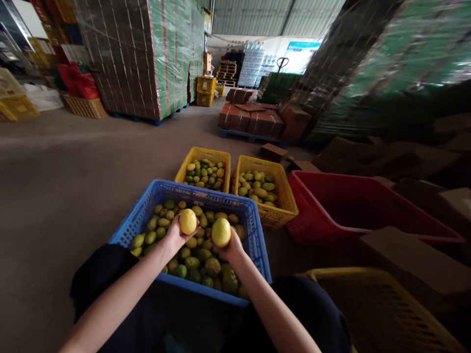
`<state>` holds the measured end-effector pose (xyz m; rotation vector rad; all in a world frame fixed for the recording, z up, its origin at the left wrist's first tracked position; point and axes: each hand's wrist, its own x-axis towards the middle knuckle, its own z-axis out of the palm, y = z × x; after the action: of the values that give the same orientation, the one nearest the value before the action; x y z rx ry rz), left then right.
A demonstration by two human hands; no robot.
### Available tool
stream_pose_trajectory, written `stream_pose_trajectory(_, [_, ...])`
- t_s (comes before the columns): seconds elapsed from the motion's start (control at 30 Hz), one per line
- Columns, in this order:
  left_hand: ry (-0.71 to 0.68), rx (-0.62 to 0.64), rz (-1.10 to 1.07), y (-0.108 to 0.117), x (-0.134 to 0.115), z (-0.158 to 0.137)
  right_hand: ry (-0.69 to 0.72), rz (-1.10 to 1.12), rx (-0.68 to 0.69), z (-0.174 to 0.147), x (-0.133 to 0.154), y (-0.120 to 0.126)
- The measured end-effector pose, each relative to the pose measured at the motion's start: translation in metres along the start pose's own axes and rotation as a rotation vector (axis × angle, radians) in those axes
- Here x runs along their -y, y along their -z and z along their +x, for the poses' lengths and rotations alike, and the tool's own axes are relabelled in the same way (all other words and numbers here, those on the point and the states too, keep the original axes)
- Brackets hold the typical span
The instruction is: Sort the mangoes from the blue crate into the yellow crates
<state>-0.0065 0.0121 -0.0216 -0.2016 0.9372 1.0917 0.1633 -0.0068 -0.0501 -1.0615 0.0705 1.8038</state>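
Head view, single camera. In left hand (179, 235): plain yellow lemon (188, 221), cradled from below and behind, upper face exposed. In right hand (233, 247): slightly greener yellow lemon (221, 232), cupped from the right and below. Cannot tell how hard the squeeze; fingers mostly hidden behind the fruit. Both lemons side by side, not touching, above the middle of the near blue plastic crate (260, 245), inside its rim.

Underneath, in the same crate: loose heap of mixed green and yellow lemons (192, 262). Just beyond: left yellow crate (227, 174) and right yellow crate (275, 214), more of the same fruit in each. Farther right: red plastic tub (307, 225). Near right: third yellow crate (346, 272). Left knee (105, 267) and right knee (312, 304) at either side of the near edge.

Possible failures: drop out of either cupped hand, from too loose a hold on smooth round skin. Bruising after that, from landing on hard fruit. Dropped lemon probably hard to pick out again, given so many look-alikes below. Blue crate possibly shoved by a knee, hence a rolling heap.
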Motion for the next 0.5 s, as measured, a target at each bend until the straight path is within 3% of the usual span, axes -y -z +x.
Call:
stream_pose_trajectory(0.1, [0.032, 0.055, 0.035, 0.0, -0.002, -0.003, 0.033, 0.028, -0.032, -0.009, 0.004, -0.009])
stream_pose_trajectory(0.3, [0.071, 0.24, -0.073, -0.002, -0.011, -0.019, 0.056, 0.011, 0.07, -0.026, 0.009, -0.018])
stream_pose_trajectory(0.4, [0.016, 0.405, 0.029, -0.007, -0.015, -0.027, 0.047, -0.034, 0.179, -0.033, 0.009, -0.021])
stream_pose_trajectory(0.5, [-0.133, 0.511, 0.162, -0.012, -0.012, -0.034, 0.102, -0.092, 0.266, -0.04, 0.007, -0.024])
